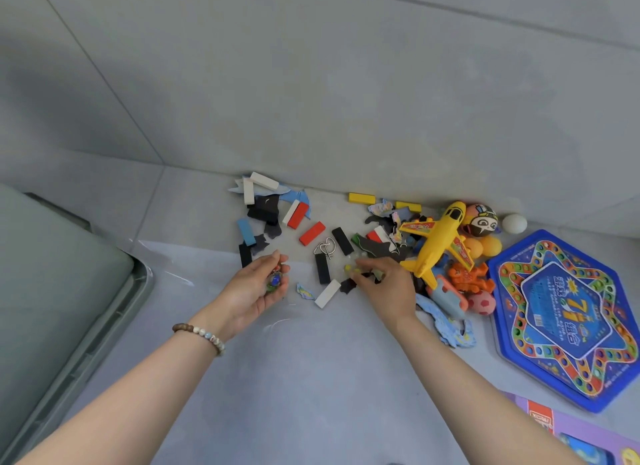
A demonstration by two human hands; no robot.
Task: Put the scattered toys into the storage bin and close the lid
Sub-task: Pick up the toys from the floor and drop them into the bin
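Toys lie scattered on the grey floor by the wall: coloured domino blocks such as a red one [312, 233], a yellow toy plane [437, 241], a metal wire puzzle [325, 248] and a blue hexagonal game board [564, 317]. My left hand [258, 284] is palm up, cupping several glass marbles [274, 281]. My right hand [384, 286] reaches into the pile beside the plane, its fingertips pinching small glass marbles [350, 269]. The grey storage bin lid [62, 284] fills the left edge.
Orange balls [485, 246], a white ball [514, 223], a round face toy [481, 220], an orange crab toy [469, 278] and a pink ball [482, 302] crowd the right. A purple box [575, 430] sits at the bottom right. Puzzle pieces [446, 322] lie near my right wrist.
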